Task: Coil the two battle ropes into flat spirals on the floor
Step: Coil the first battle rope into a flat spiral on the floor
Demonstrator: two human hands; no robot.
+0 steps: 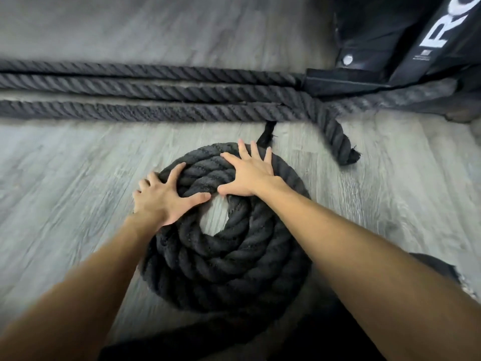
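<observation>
On the floor (78, 165), the left hand (161, 199) presses the coiled rope (226, 269) at ten o'clock, the right hand (250, 175) at twelve; fingers (242, 149) spread, released, grasping nothing.

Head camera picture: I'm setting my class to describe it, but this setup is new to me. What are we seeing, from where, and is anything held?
No machine here: a person wears one camera on the head, so you look down along both bare arms. The left hand and right hand rest spread on a thick black rope coil lying on the grey floor. Neither seems to grip it. Beyond it, straight rope lengths run across the floor to a black equipment base, with a frayed rope end nearby.
</observation>
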